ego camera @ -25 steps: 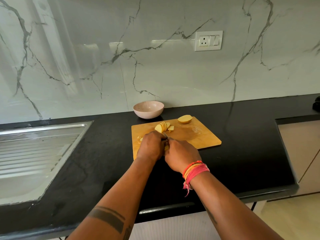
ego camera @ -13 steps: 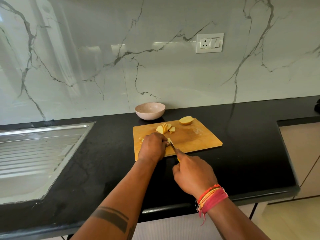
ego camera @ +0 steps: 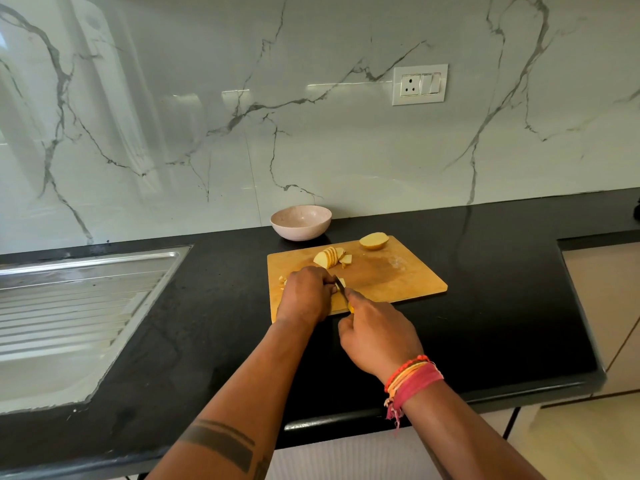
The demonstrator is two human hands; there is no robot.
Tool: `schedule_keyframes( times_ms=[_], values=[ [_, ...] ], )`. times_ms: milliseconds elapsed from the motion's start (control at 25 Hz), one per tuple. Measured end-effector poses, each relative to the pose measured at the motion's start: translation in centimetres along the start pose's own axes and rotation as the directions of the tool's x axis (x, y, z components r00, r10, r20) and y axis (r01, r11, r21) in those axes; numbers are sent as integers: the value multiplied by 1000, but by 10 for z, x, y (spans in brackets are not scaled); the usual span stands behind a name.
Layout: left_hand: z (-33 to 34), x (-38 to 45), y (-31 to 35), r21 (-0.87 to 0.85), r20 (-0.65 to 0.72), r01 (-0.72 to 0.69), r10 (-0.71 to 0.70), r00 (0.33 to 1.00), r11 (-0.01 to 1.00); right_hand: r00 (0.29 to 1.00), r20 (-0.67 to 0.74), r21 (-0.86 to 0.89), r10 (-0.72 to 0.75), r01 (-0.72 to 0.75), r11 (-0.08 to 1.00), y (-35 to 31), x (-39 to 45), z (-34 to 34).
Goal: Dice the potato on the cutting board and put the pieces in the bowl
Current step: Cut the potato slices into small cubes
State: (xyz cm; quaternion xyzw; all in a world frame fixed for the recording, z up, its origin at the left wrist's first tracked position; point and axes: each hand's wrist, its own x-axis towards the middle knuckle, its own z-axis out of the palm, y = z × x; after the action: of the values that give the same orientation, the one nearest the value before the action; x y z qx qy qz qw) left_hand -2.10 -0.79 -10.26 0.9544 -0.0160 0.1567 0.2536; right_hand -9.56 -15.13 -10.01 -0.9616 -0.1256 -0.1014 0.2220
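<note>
two hands work at the near left corner of the tan wooden cutting board (ego camera: 381, 275): the left hand (ego camera: 304, 294) curls over potato slices (ego camera: 341, 283), while the right hand (ego camera: 377, 336), gripping a yellow-handled knife (ego camera: 343, 294), has drawn back, so dicing continues; the pink speckled bowl (ego camera: 300, 222) holds nothing.

Under both hands lies a rectangular wooden cutting board (ego camera: 398, 271), matt tan, with a paler smeared patch to the right of them. It rests on a black stone counter (ego camera: 502, 306), faintly speckled, glossy along its near edge. Beyond the hands sits a pale pink speckled bowl (ego camera: 301, 223) with a dull sheen. Far left of the left hand, a ribbed brushed-metal sink drainer (ego camera: 69, 306). Behind stands a glossy white marble-look wall (ego camera: 346, 150) with grey veins.
</note>
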Motion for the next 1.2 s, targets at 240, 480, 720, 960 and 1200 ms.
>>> schedule_keyframes(
  times_ms=[240, 480, 720, 960, 1200],
  values=[
    [-1, -1, 0, -20, -26, -3, 3, 1000, 1000, 994, 107, 0, 2, -2, 1000, -7, 28, 1],
    [3, 1, -1, -46, -26, 33, -34, 999, 998, 997, 76, -40, -25, 28, 999, 0, 7, 2],
    [2, 0, 0, -38, -29, 37, -38, 999, 999, 1000, 15, -49, -7, 8, 999, 8, -26, -4],
    [0, -1, -1, -63, -11, 79, -80, 997, 995, 999, -48, 48, 23, -21, 999, 8, -18, -4],
    [0, 1, -2, -64, -18, 84, -85, 996, 994, 1000, 4, 30, -13, 12, 999, 3, 0, -1]
  ],
)
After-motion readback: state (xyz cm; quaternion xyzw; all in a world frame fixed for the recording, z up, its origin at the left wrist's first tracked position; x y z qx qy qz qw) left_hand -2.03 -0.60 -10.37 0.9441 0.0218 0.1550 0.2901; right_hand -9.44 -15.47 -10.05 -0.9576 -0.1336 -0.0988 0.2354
